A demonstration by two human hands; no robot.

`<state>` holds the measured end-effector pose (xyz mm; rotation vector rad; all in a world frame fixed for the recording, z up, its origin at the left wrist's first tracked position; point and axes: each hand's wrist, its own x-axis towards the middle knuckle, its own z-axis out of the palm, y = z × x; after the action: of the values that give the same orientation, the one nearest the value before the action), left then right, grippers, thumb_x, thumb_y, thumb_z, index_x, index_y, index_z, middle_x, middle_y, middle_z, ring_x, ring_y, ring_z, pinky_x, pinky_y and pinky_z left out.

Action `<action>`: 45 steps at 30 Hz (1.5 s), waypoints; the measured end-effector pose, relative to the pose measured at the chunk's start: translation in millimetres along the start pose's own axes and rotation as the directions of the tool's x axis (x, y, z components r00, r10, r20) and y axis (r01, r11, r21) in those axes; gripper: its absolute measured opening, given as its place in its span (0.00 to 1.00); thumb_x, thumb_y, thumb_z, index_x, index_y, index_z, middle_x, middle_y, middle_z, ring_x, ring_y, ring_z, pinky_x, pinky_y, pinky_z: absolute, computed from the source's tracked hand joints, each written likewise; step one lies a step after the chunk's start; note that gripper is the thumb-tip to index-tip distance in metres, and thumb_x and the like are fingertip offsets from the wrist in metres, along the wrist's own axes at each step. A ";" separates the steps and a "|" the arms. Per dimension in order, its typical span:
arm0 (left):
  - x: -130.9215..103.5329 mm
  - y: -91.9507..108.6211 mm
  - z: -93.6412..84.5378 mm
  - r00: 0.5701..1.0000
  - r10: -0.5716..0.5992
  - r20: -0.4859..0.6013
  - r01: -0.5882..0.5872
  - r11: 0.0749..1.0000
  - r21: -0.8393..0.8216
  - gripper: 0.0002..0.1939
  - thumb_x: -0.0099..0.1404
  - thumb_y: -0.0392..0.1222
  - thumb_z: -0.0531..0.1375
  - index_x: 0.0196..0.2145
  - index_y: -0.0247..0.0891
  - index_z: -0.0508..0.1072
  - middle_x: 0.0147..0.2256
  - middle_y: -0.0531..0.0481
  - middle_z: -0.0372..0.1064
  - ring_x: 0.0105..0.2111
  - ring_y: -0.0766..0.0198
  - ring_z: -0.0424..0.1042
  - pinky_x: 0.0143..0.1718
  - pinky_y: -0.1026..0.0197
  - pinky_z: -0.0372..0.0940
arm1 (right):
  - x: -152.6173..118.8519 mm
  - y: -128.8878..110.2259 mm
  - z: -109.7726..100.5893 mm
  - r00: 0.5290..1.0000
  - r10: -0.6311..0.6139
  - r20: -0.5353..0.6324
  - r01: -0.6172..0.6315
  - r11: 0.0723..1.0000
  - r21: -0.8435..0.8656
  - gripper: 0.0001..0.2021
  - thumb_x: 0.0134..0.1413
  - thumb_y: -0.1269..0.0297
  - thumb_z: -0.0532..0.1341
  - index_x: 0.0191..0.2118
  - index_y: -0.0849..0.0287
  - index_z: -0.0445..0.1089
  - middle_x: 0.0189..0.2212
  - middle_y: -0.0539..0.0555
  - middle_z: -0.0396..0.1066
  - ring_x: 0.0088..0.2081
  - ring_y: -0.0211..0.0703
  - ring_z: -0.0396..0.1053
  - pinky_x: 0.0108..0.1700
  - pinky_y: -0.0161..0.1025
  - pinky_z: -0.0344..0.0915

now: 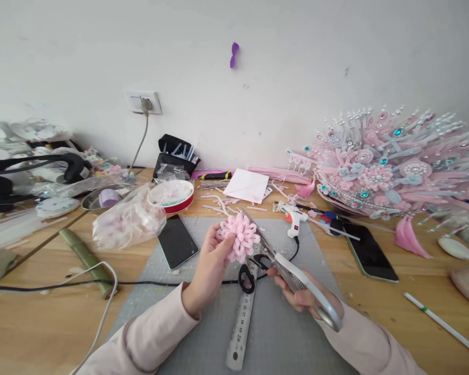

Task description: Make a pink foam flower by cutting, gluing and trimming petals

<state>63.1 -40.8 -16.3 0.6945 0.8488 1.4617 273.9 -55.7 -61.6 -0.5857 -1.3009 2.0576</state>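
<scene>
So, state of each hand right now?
Left hand: closed, holding the pink flower.
Right hand: closed around the white-handled tool.

Pink flower (239, 238) beside probable cutters (284, 264)

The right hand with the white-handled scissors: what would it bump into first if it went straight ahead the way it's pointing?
Probably the pink flower in the left hand: the blades of the white-handled scissors lie along its right edge in view, though depth is unclear.
</scene>
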 end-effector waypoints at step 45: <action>-9.1 2.6 8.0 0.989 -0.148 -0.005 0.148 0.988 0.041 0.15 0.47 0.42 0.66 0.30 0.38 0.64 0.27 0.54 0.71 0.24 0.69 0.69 0.25 0.68 0.61 | 1.9 2.3 1.5 0.993 0.060 -0.102 -0.066 0.996 -0.057 0.25 0.37 0.57 0.69 0.45 0.56 0.67 0.21 0.41 0.49 0.16 0.23 0.43 0.14 0.25 0.44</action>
<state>68.9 -49.0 -9.1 0.6464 0.9150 1.3158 271.0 -56.1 -63.1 -0.7563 -1.3048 2.0173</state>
